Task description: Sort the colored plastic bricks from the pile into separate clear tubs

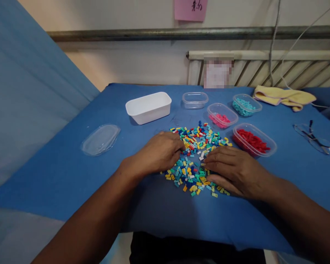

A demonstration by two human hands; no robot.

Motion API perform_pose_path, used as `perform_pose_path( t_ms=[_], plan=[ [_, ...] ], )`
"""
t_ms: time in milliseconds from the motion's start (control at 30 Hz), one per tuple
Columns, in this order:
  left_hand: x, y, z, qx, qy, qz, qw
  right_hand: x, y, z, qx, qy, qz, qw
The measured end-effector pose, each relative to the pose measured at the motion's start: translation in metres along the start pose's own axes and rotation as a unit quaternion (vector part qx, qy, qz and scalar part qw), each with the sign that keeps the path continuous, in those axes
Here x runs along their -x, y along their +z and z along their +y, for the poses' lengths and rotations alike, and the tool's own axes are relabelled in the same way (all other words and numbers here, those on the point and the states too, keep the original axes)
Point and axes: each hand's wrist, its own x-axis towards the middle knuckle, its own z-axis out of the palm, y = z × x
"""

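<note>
A loose pile of small plastic building bricks (191, 176) in yellow, blue, teal, white and red lies spread over the blue-covered table. At the pile's left side, my left hand (163, 150) is curled with its fingers bent in; whatever its fingertips hold, if anything, is hidden. My right hand (233, 168) rests at the right side, palm down with fingers stretched out over the bricks. Just beyond it stands a clear tub of red pieces (254, 141). Behind that are a tub of pink pieces (221, 120) and a tub of teal pieces (244, 105).
A white plastic bin (149, 108) and a clear tub (195, 99) stand at the back. Clear lids (101, 139) lie at the left. Eyeglasses (313, 137) and a folded yellow cloth (284, 96) are at the right. A radiator (253, 68) lines the wall.
</note>
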Motion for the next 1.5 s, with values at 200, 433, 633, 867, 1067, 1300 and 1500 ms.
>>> perform_pose_path(
  t_ms=[200,433,633,867,1067,1300,1500],
  plan=[
    [-0.004,0.003,0.006,-0.019,-0.011,0.005,1.000,-0.015,0.015,-0.014,-0.022,0.022,0.028,0.999],
    [-0.007,0.013,0.007,-0.024,-0.043,0.014,0.999,-0.026,0.034,-0.023,-0.041,0.121,-0.020,0.992],
    [-0.001,0.009,-0.002,-0.003,-0.060,0.017,0.998,-0.023,0.032,-0.023,-0.034,0.140,-0.024,0.989],
    [0.002,0.006,-0.002,-0.037,-0.058,0.001,0.998,-0.022,0.031,-0.024,-0.014,0.123,-0.022,0.992],
    [0.003,0.007,-0.004,-0.047,-0.048,-0.010,0.998,-0.014,0.015,-0.017,-0.035,0.121,0.088,0.988],
    [-0.004,0.006,0.002,-0.018,-0.078,0.031,0.996,-0.013,0.013,-0.009,-0.006,0.170,0.066,0.983],
    [-0.011,0.018,0.021,0.025,-0.029,0.030,0.999,-0.013,0.019,-0.006,-0.011,0.180,0.062,0.982]
  ],
)
